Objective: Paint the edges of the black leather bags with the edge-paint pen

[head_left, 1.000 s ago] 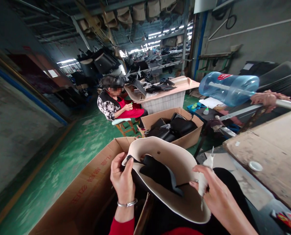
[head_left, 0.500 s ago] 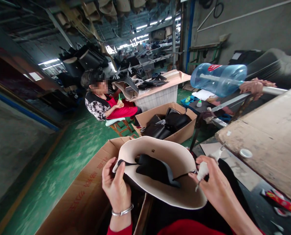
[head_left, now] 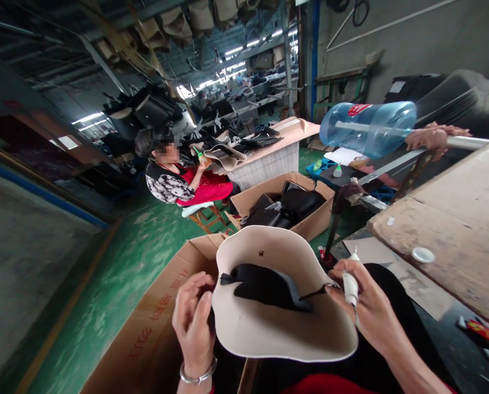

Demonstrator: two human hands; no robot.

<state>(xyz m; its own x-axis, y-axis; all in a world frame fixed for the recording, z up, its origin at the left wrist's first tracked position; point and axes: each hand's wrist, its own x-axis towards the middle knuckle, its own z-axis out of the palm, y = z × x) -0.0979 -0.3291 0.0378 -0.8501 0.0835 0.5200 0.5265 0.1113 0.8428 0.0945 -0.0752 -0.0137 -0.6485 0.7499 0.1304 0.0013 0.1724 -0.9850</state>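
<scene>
A cream bag panel (head_left: 285,328) with a black inner pocket piece (head_left: 264,285) lies curved across my lap. My left hand (head_left: 193,323) pinches its left edge, thumb on top, a silver bangle on the wrist. My right hand (head_left: 367,312) grips the panel's right edge and also holds a small white glue bottle (head_left: 350,284), nozzle pointing up.
An open cardboard box (head_left: 162,306) stands at my left knee. A second box of black bags (head_left: 287,208) sits ahead. A seated person in red (head_left: 187,183) works at a table beyond. A cardboard-topped bench (head_left: 461,230) is on the right, and a blue water jug (head_left: 367,128) hangs on a rail.
The panel has turned flatter toward me and shifted slightly right. My right hand rolled the glue bottle upright. The seated person raised a hand to the table.
</scene>
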